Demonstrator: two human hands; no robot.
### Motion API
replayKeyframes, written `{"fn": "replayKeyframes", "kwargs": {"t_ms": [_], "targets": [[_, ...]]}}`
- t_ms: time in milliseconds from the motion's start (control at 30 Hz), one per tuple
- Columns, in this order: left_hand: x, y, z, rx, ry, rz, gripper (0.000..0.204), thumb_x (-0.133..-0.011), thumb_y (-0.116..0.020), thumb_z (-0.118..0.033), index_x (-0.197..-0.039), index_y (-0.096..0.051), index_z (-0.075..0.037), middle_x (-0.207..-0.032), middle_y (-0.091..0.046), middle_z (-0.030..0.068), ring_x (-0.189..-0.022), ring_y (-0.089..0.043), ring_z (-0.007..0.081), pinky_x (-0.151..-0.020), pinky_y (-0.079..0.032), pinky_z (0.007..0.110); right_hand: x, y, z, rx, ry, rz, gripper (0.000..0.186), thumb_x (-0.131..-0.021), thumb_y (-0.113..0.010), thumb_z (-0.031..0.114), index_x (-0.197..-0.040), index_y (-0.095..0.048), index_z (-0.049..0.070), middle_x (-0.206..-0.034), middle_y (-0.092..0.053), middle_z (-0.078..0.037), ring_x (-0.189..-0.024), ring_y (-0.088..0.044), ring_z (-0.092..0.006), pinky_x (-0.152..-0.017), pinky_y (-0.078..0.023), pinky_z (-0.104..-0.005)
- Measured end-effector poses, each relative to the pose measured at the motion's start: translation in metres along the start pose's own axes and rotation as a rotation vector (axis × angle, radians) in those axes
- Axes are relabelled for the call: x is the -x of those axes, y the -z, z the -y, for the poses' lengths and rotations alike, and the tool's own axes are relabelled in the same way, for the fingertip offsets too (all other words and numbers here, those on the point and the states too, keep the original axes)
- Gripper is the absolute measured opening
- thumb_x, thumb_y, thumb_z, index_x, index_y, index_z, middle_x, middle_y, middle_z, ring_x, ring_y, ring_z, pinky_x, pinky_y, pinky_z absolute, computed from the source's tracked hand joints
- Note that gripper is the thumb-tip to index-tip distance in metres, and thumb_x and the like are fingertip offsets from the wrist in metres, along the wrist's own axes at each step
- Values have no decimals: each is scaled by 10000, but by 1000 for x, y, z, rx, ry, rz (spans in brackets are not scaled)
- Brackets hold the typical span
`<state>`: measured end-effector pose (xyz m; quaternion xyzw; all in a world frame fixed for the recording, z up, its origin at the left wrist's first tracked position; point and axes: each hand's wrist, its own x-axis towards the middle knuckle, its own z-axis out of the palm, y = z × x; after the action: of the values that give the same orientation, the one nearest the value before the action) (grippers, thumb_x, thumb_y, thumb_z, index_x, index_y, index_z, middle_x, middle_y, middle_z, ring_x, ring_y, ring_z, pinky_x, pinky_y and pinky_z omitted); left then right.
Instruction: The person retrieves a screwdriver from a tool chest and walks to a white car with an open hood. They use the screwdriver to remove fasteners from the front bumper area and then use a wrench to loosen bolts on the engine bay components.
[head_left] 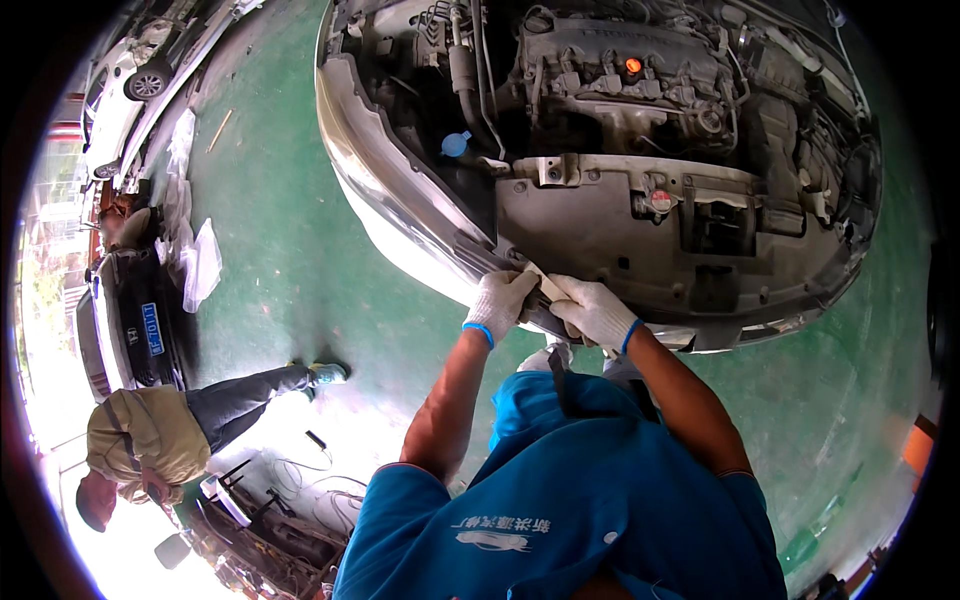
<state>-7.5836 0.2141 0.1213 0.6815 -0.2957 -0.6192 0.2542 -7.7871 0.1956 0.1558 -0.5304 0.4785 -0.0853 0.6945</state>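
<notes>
Both of my hands wear white knit gloves with blue cuffs. They meet over the front edge of the car's nose, beside the upper grille trim (480, 258). My left hand (500, 302) has its fingers closed at the left end of a small pale flat strip (545, 284). The right end of that strip lies under the bent fingers of my right hand (596, 309), which is closed too. What the strip is made of I cannot make out. Just beyond my hands lies the grey radiator cover panel (580, 220). The fingertips are partly hidden.
The open engine bay holds an engine cover (620, 45), an orange cap (633, 66), a blue reservoir cap (455, 144) and a radiator cap (660, 201). At the left, another person (150, 435) stands near a parked car (130, 310). Plastic sheeting (200, 265) lies on the green floor.
</notes>
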Motion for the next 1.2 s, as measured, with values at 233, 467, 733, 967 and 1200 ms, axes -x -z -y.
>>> {"fn": "replayKeyframes", "kwargs": {"t_ms": [233,467,733,967,1200], "targets": [[-16,11,4,-671,-717,-453,224,-920,-647,-212,-1065,-729,-63,-900,-720,211,-829,-707,407,-749,-561,484,0,2,24,126,-44,48,404,-979,-576,170,-1366,-590,54,-676,-624,-83,-560,-573,-159,-534,-473,-335],[-27,23,0,-832,-823,-317,229,-886,-677,-157,-1099,-714,-80,-935,-721,177,-849,-710,373,-763,-573,453,-19,21,-13,104,-76,64,413,-979,-630,226,-1381,-612,129,-731,-638,-83,-576,-593,-133,-456,-450,-300],[-32,32,-3,-881,-871,-226,190,-887,-667,-159,-1060,-682,-81,-943,-712,163,-862,-699,381,-752,-567,475,-37,22,-49,343,207,-25,413,-979,-616,254,-1385,-616,177,-773,-701,-78,-594,-643,-178,-572,-530,-362],[-34,41,-6,-960,-846,-169,228,-884,-672,-180,-1096,-657,-96,-956,-708,170,-880,-694,389,-766,-559,501,0,34,13,494,-81,-72,369,-958,-618,283,-1309,-657,179,-801,-734,-81,-626,-687,-192,-650,-568,-369],[-32,35,-12,-1013,-830,-188,196,-880,-673,-193,-1050,-683,-96,-949,-713,155,-872,-702,371,-758,-566,476,-9,23,29,704,-41,-8,320,-932,-560,325,-1128,-682,104,-1096,-716,-220,-1034,-674,-424,-893,-530,-532]]}}
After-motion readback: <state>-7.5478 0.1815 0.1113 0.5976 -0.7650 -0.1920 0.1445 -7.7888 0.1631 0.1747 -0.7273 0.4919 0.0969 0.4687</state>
